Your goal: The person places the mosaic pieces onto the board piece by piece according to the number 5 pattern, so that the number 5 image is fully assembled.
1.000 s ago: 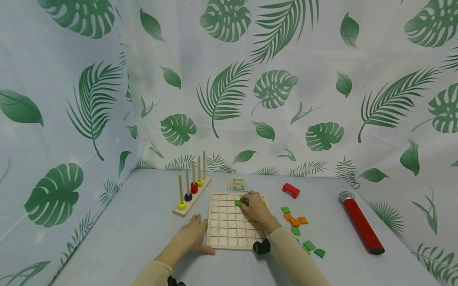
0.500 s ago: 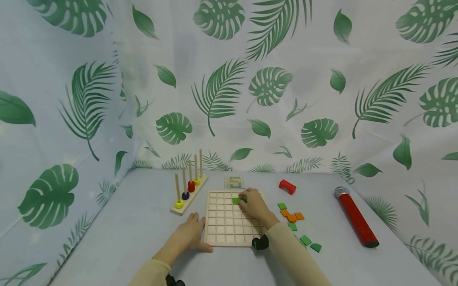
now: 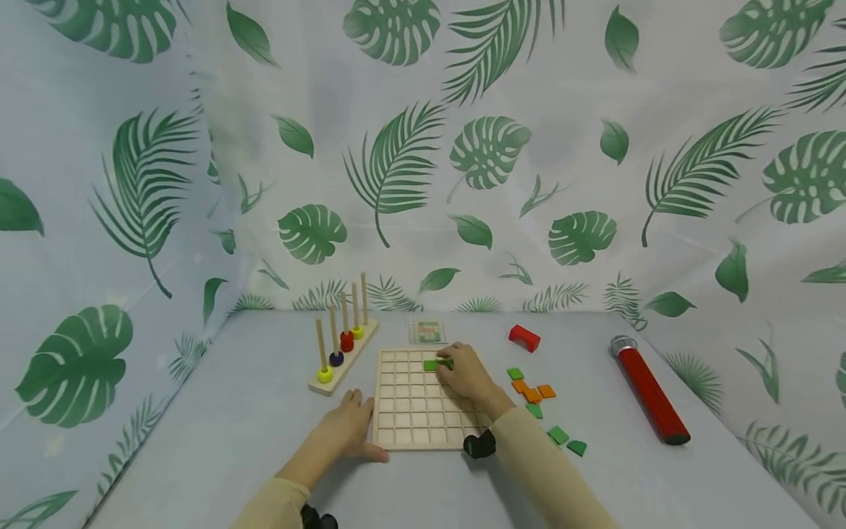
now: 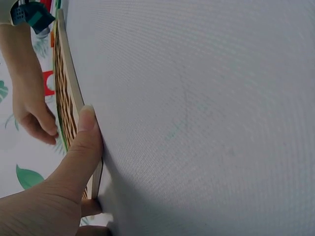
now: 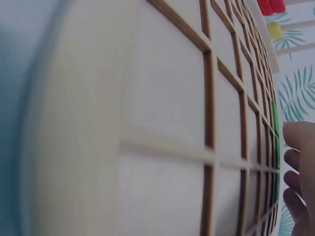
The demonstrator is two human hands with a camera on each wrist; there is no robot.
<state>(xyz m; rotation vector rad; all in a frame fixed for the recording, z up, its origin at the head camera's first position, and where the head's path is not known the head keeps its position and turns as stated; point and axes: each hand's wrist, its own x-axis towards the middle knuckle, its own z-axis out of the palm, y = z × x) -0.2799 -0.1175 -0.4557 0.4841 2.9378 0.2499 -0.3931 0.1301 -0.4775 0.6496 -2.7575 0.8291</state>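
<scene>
A wooden grid board (image 3: 410, 411) lies flat before me, its squares marked off by thin raised strips. My left hand (image 3: 346, 425) rests at the board's near left corner. In the left wrist view its thumb (image 4: 81, 147) lies along the board's edge, with the other fingers partly hidden below. Over the far row, my right hand (image 3: 465, 371) bends its fingers and pinches a small green tile (image 3: 447, 363), mostly covered by the fingertips. Just left of it, another green tile (image 3: 430, 365) sits in a square. The right wrist view shows green tiles (image 5: 275, 118) by the curled fingers.
Behind the board lies a small pattern card (image 3: 427, 331). A wooden peg stand (image 3: 344, 367) with coloured beads is at the left. Orange tiles (image 3: 546, 391) and green tiles (image 3: 558, 435) lie right of the board, near a red arch block (image 3: 524, 338) and a red tube (image 3: 651, 393).
The whole head view has shifted slightly, so things appear a little farther left and higher. Both hands keep nearly the same places on the board.
</scene>
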